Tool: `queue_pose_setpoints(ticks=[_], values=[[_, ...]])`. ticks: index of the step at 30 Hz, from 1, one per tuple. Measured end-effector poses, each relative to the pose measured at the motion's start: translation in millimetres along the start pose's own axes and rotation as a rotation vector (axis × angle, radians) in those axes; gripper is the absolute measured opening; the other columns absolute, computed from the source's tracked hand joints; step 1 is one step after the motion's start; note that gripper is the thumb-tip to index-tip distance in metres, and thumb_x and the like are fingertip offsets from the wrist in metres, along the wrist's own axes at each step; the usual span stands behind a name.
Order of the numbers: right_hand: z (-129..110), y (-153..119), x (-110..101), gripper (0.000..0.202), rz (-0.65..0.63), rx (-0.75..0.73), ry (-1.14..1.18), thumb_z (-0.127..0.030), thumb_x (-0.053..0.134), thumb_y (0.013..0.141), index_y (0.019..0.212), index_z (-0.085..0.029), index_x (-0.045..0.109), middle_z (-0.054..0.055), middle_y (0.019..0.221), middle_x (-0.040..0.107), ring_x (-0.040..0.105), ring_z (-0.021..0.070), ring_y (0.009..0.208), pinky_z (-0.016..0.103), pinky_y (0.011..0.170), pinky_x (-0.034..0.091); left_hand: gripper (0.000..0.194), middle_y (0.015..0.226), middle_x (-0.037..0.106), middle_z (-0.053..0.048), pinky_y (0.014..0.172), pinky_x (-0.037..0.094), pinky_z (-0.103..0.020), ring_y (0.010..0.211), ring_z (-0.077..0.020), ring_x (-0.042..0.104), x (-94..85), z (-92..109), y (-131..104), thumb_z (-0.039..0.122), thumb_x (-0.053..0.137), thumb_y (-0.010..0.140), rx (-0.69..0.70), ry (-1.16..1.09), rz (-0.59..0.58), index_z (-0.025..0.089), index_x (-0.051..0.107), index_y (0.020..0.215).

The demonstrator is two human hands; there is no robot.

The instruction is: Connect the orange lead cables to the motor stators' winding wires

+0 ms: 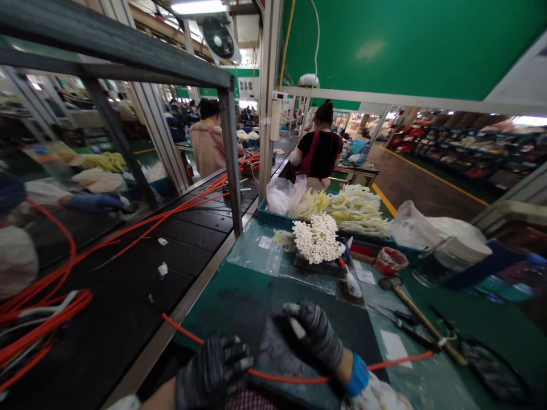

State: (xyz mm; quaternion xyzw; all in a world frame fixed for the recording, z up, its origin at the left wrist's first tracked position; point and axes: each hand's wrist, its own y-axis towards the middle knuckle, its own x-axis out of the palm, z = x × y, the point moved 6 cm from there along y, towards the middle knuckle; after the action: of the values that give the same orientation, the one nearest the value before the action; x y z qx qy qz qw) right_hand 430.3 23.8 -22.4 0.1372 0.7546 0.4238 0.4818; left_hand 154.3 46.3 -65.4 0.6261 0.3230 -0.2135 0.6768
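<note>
An orange cable [294,378] crosses the green worktop from the conveyor side toward the tools on the right. My left hand [213,367], in a grey and black striped glove, is closed round this cable near the worktop's front left edge; its palm side is hidden. Over the dark mat [273,330], my right hand [314,333] wears a similar glove with light fingertips. Its fingers are loosely bent and apart, with nothing between them, and the cable runs under that wrist, beside a blue band.
Left is a black conveyor [171,250] carrying orange cable bundles, under a metal frame [231,159]. White small parts [318,239] are heaped behind the mat. A hammer [419,313], pliers and a jar [448,262] lie right. Two people [320,148] are farther back.
</note>
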Motion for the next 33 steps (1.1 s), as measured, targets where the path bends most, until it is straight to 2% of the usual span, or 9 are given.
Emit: queue_pose_setpoints(ticks=[4, 7, 12, 16, 20, 23, 28, 30, 33], values=[[0.6, -4.4, 0.6, 0.03, -0.024, -0.003, -0.017, -0.02, 0.055, 0.114, 0.129, -0.026, 0.08, 0.006, 0.103, 0.089, 0.084, 0.0193, 0.087, 0.028, 0.077, 0.068, 0.025, 0.109, 0.084, -0.003, 0.111, 0.067, -0.034, 0.1, -0.0166, 0.08, 6.4, -0.6, -11.3, 0.027, 0.078, 0.105, -0.025, 0.012, -0.022, 0.026, 0.073, 0.129], [-1.2, -4.0, 0.0, 0.03, -0.023, -0.009, -0.012, -0.019, 0.055, 0.114, 0.128, -0.026, 0.08, 0.005, 0.1, 0.088, 0.083, 0.0193, 0.086, 0.028, 0.078, 0.068, 0.027, 0.111, 0.085, -0.003, 0.109, 0.067, -0.033, 0.101, -0.017, 0.081, 8.2, -0.5, -17.7, 0.029, 0.079, 0.104, -0.035, 0.021, -0.012, 0.027, 0.074, 0.131], [-7.4, 3.1, -5.6, 0.028, -0.008, 0.009, 0.01, -0.017, 0.057, 0.112, 0.131, -0.025, 0.077, 0.005, 0.1, 0.086, 0.081, 0.0197, 0.086, 0.029, 0.078, 0.065, 0.017, 0.11, 0.085, -0.002, 0.105, 0.066, -0.031, 0.104, -0.0166, 0.08, 2.3, -0.8, -12.6, 0.028, 0.068, 0.113, -0.048, 0.016, -0.005, 0.025, 0.076, 0.128], [-13.2, 15.1, -6.7, 0.026, -0.114, -0.005, 0.042, -0.02, 0.056, 0.112, 0.127, -0.026, 0.077, 0.005, 0.096, 0.084, 0.077, 0.0196, 0.08, 0.03, 0.073, 0.061, 0.023, 0.109, 0.085, -0.002, 0.102, 0.065, -0.03, 0.105, -0.0161, 0.079, -1.9, 1.0, -5.3, 0.031, 0.056, 0.119, -0.048, -0.002, 0.014, 0.025, 0.076, 0.127], [-11.8, 24.2, -3.6, 0.025, -0.191, -0.03, 0.099, -0.023, 0.055, 0.113, 0.125, -0.027, 0.076, 0.003, 0.091, 0.082, 0.075, 0.0186, 0.076, 0.029, 0.069, 0.057, 0.016, 0.109, 0.085, -0.001, 0.109, 0.063, -0.03, 0.103, -0.0148, 0.078, -3.8, 2.9, -0.6, 0.031, 0.065, 0.116, -0.078, -0.046, 0.036, 0.024, 0.075, 0.126], [-8.1, 25.3, -0.5, 0.025, -0.176, -0.05, 0.099, -0.022, 0.053, 0.113, 0.124, -0.026, 0.076, 0.004, 0.09, 0.082, 0.074, 0.0181, 0.074, 0.028, 0.067, 0.056, 0.019, 0.111, 0.085, 0.0, 0.111, 0.063, -0.031, 0.102, -0.0147, 0.079, -1.9, 3.9, 0.4, 0.031, 0.072, 0.111, -0.069, -0.05, -0.013, 0.025, 0.073, 0.129], [-9.5, 23.8, -1.2, 0.026, -0.136, -0.075, 0.08, -0.015, 0.055, 0.11, 0.122, -0.025, 0.075, 0.004, 0.086, 0.08, 0.074, 0.0176, 0.072, 0.027, 0.067, 0.057, 0.025, 0.11, 0.085, -0.002, 0.105, 0.064, -0.033, 0.1, -0.0165, 0.08, 3.8, 2.9, -3.3, 0.03, 0.073, 0.107, -0.084, -0.061, -0.056, 0.025, 0.068, 0.131], [-11.9, 24.7, -5.2, 0.026, -0.111, -0.091, 0.058, -0.013, 0.056, 0.109, 0.122, -0.024, 0.076, 0.005, 0.089, 0.082, 0.075, 0.0183, 0.073, 0.028, 0.067, 0.059, 0.028, 0.108, 0.085, -0.002, 0.104, 0.065, -0.034, 0.097, -0.0175, 0.08, 5.7, 2.8, -1.5, 0.03, 0.074, 0.105, -0.104, -0.115, -0.075, 0.025, 0.066, 0.131], [-12.4, 26.8, -12.1, 0.028, -0.076, -0.109, 0.047, -0.012, 0.054, 0.11, 0.124, -0.023, 0.076, 0.006, 0.092, 0.083, 0.078, 0.0189, 0.075, 0.028, 0.067, 0.061, 0.023, 0.105, 0.084, -0.003, 0.099, 0.064, -0.034, 0.092, -0.0182, 0.08, 3.4, -0.3, 9.1, 0.031, 0.07, 0.106, -0.16, -0.272, -0.13, 0.025, 0.064, 0.127]])
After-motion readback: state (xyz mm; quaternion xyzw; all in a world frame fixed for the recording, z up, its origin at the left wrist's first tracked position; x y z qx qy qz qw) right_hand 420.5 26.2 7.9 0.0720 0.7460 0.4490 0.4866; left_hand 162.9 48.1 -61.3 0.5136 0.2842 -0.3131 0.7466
